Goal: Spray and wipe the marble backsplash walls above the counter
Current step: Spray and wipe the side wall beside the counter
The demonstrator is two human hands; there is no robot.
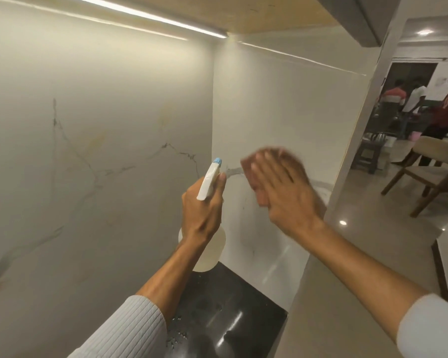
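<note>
Head view: marble backsplash fills the corner under a lit strip light. Left hand wraps the spray bottle, nozzle toward 1 o'clock. Right hand, fingers flat and spread, presses a pinkish cloth on the side wall, motion-blurred, above the black counter.

The right hand is motion-blurred, hiding most of the reddish cloth. The left hand covers the spray bottle neck.

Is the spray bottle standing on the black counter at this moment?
No, the left hand holds the spray bottle up in the air above the black counter, nozzle toward the marble wall.
</note>
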